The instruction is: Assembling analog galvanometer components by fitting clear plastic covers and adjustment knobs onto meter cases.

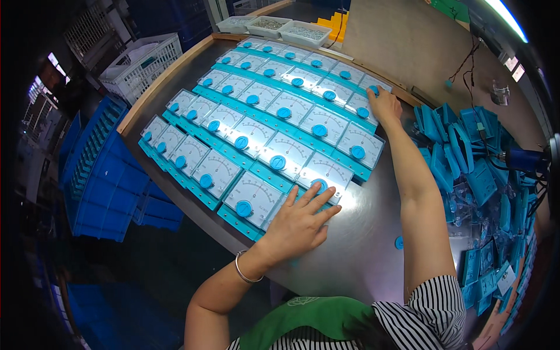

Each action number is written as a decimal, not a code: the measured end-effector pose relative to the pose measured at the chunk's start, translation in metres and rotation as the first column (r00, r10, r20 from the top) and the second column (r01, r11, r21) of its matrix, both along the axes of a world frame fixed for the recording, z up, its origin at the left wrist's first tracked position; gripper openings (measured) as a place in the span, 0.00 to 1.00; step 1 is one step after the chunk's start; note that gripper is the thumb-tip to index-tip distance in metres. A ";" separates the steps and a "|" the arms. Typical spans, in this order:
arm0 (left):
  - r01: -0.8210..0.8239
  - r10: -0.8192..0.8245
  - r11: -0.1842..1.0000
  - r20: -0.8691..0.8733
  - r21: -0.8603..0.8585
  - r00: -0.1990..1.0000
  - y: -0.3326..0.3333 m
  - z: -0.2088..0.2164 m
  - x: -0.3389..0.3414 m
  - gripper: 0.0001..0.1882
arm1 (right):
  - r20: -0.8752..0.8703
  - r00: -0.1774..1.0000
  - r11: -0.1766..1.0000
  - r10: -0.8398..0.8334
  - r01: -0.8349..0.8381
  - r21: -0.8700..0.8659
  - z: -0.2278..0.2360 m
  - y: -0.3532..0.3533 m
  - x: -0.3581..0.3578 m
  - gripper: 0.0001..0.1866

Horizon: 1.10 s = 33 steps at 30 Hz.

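Observation:
Several rows of teal panel meters (pixel 242 140) with white scales, clear covers and round blue knobs lie close together on the metal table. My left hand (pixel 300 219) rests open, fingers spread, over the meters at the near right end of the rows. Its fingertips touch a clear cover beside a blue knob. At the far right corner, my right hand (pixel 386 106) has its fingers bent around the edge of a panel meter (pixel 371 84), with a fingertip by its knob. Part of that meter is hidden under the hand.
A heap of teal housings (pixel 461 146) and clear covers lies at the right. Trays of small parts (pixel 306 34) stand at the back. One loose blue knob (pixel 399 242) is near my right forearm. Blue crates (pixel 105 175) and a white basket (pixel 143 61) stand left of the wooden-edged table.

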<state>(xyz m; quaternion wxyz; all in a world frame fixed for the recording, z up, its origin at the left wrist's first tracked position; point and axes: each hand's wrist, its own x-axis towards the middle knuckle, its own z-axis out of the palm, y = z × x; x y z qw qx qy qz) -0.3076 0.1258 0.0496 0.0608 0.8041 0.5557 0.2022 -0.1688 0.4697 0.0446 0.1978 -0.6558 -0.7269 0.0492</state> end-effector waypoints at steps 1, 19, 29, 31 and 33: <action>-0.005 0.005 1.000 -0.003 -0.001 1.000 0.000 0.000 -0.003 0.22 | -0.013 1.000 1.000 0.004 -0.004 -0.001 -0.001 0.001 -0.003 0.30; -0.008 0.009 1.000 0.020 -0.004 1.000 -0.002 -0.003 -0.025 0.17 | -0.163 0.957 0.966 0.241 -0.220 0.134 -0.005 -0.033 0.009 0.29; 0.021 -0.021 1.000 -0.074 0.005 0.997 -0.002 -0.001 -0.017 0.26 | -0.790 0.605 0.572 -0.094 -0.617 -0.540 -0.002 -0.174 0.073 0.19; 0.035 -0.032 0.999 -0.072 0.033 0.997 -0.003 0.001 -0.015 0.25 | -0.814 0.571 0.556 -0.109 -0.643 -0.526 -0.002 -0.172 0.068 0.19; 0.036 -0.036 0.999 -0.083 0.000 0.996 -0.003 0.000 -0.015 0.25 | -0.851 0.493 0.448 -0.180 -0.730 -0.517 -0.002 -0.170 0.059 0.18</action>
